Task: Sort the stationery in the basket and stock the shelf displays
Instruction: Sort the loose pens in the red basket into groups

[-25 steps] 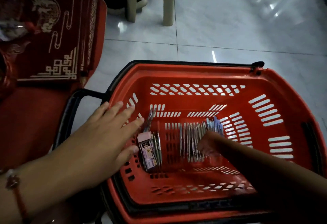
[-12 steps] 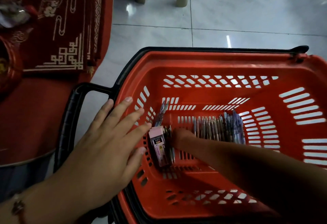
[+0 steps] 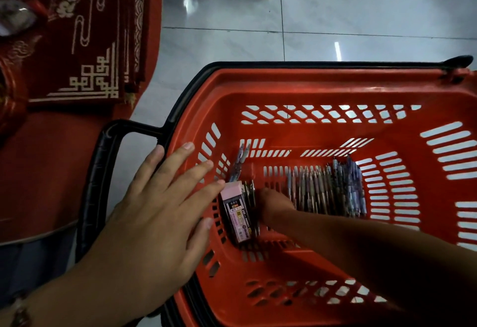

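Red basket [image 3: 322,86] steadied by spread left hand [image 3: 154,213]; right hand [image 3: 275,204], grip unclear, should lift the loose pens [image 3: 249,192] together, evenly.

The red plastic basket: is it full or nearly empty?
Nearly empty. The red plastic basket holds only a row of pens and a pink box on its floor.

One basket [image 3: 322,86], one pink box [image 3: 236,213], two hands [image 3: 160,213], pens [image 3: 327,190] uncountable.

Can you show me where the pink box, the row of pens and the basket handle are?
pink box [image 3: 236,213], head view, on its label.
row of pens [image 3: 327,192], head view, on the middle of the row.
basket handle [image 3: 96,177], head view, on its black left bar.
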`<state>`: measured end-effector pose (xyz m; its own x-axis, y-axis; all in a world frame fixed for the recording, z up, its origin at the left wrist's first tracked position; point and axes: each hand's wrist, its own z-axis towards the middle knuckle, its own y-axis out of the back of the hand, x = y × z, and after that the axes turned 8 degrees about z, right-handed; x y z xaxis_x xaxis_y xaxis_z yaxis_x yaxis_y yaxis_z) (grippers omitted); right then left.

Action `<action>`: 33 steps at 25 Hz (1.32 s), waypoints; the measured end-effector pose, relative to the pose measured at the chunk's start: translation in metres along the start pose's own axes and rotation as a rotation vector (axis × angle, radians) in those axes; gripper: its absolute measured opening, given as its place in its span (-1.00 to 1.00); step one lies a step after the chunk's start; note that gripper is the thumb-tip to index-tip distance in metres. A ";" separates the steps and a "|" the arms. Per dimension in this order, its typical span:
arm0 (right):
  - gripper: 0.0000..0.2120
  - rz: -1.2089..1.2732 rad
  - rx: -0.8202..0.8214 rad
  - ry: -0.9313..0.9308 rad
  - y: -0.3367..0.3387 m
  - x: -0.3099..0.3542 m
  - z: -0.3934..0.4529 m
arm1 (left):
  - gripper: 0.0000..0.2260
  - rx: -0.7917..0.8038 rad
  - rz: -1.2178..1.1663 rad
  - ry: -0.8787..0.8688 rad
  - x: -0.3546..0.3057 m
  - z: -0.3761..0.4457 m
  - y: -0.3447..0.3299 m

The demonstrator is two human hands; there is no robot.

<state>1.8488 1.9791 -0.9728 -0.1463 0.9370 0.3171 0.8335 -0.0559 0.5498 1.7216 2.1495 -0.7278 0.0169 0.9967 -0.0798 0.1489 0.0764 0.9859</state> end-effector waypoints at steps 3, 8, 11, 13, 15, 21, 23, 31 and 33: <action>-0.87 -0.011 0.018 -0.007 0.001 0.006 0.001 | -0.57 -0.007 -0.002 -0.004 -0.003 0.001 0.000; -0.85 0.053 -0.081 -0.036 0.014 -0.002 0.003 | -0.58 -0.006 -0.006 -0.015 -0.003 0.001 0.000; -0.79 0.019 -0.116 -0.053 0.019 -0.004 0.001 | -0.59 -0.003 -0.008 -0.017 -0.004 0.001 -0.001; -0.78 0.035 -0.098 -0.043 0.020 -0.001 0.001 | -0.60 -0.009 -0.010 -0.013 -0.004 0.002 -0.001; -0.82 0.089 -0.059 -0.053 0.021 0.004 0.001 | -0.60 -0.013 -0.001 -0.009 -0.005 0.003 -0.001; -0.89 0.455 -0.051 -0.104 0.033 0.015 -0.001 | -0.60 -0.022 -0.009 -0.009 -0.004 0.003 -0.002; -0.87 0.843 -0.104 -0.061 0.039 0.028 -0.003 | -0.60 -0.034 -0.010 -0.012 -0.003 0.003 -0.004; -0.97 1.266 -0.200 -0.045 0.049 0.064 0.000 | -0.59 -0.064 -0.012 -0.007 -0.002 0.008 -0.008; -0.92 1.222 -0.224 0.004 0.054 0.065 -0.011 | -0.58 -0.056 0.010 -0.012 0.001 0.009 -0.012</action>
<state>1.8784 2.0332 -0.9136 0.6596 0.2280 0.7162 0.3148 -0.9491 0.0123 1.7290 2.1492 -0.7408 0.0297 0.9970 -0.0715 0.0929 0.0684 0.9933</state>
